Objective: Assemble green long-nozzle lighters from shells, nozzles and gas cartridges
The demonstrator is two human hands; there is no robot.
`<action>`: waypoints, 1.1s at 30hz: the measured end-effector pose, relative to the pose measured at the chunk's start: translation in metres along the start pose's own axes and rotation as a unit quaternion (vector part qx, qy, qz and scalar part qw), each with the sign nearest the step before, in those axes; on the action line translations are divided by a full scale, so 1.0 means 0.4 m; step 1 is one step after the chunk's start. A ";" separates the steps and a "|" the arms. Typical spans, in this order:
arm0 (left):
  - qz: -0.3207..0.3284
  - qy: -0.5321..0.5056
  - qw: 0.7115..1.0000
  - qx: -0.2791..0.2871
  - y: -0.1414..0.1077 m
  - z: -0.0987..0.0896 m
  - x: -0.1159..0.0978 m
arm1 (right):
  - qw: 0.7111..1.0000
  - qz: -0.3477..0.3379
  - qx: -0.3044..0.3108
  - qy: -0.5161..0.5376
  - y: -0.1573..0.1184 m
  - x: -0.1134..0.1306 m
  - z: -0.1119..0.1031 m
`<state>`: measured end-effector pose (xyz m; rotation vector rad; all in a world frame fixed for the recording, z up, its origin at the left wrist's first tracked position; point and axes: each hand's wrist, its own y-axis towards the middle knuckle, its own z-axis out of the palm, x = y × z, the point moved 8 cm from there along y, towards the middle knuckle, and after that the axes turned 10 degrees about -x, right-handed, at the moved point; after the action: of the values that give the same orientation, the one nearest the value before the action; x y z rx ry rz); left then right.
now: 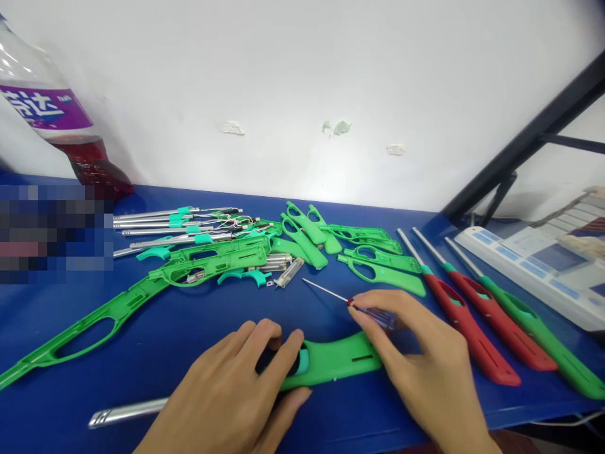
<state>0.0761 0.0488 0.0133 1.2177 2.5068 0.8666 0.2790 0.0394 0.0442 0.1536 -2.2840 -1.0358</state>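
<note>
My left hand (241, 384) is wrapped over the trigger part of a green lighter (335, 360), whose silver tube (127, 413) sticks out to the left on the blue table. Between the thumb and fingers of my right hand (416, 359) is a small screwdriver (375, 316) with a clear handle and a red collar. Its thin shaft points up and left, above the table and apart from the lighter. The right hand also lies close to the right end of the green lighter; whether it touches is unclear.
Green handle shells (302, 236), silver tubes with wires (155, 230) and clear tanks (290, 272) lie behind my hands. Two red lighters (477, 334) and a green one (543, 340) lie right, beside a white power strip (524, 274). A bottle (51, 113) stands back left.
</note>
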 end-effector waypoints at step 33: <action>-0.010 -0.030 0.998 -0.050 0.011 -0.024 0.003 | 0.999 -0.033 0.020 0.004 0.002 0.033 -0.003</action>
<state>0.0742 0.0479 0.0237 1.1680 2.3944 0.9242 0.2693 0.0346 0.0518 0.2495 -2.3068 -1.0216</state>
